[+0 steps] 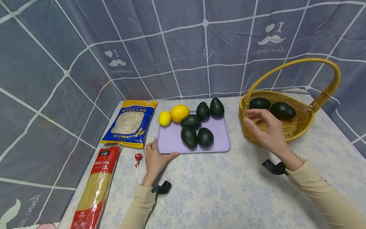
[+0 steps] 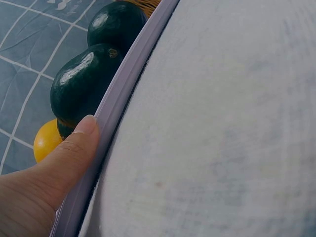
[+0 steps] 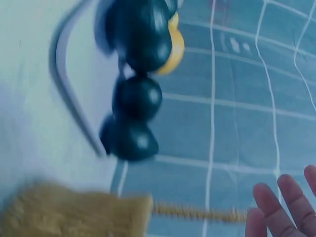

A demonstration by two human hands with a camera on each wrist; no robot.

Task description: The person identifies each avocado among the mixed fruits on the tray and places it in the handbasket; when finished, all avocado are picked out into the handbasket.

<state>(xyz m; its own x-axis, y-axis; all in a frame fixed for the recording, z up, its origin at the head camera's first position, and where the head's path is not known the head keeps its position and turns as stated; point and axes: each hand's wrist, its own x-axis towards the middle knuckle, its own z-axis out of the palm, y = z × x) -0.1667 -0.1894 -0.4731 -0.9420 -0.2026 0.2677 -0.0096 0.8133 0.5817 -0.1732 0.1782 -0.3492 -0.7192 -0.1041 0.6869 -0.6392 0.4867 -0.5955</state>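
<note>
My left hand (image 1: pixel 154 158) spreads round the near left corner of a lilac tray (image 1: pixel 168 140). Its thumb (image 2: pixel 74 150) lies straight against the tray's front rim in the left wrist view, and the other fingers touch the left side. On the tray are several dark green avocados (image 1: pixel 205 137), a lemon-like yellow fruit (image 1: pixel 164 118) and a larger orange-yellow fruit (image 1: pixel 180 113). My right hand (image 1: pixel 268 128) hovers over the left part of a wicker basket (image 1: pixel 307 122), fingers loosely bent, holding nothing. Two avocados (image 1: pixel 282 110) lie in the basket.
Left of the tray lies a blue and yellow pasta bag (image 1: pixel 128 122). Nearer are a red spaghetti pack (image 1: pixel 97 187) and a red lollipop (image 1: pixel 138 156). The basket's tall handle (image 1: pixel 297 62) arches above it. A grey checked cloth (image 1: pixel 186 54) hangs behind the table.
</note>
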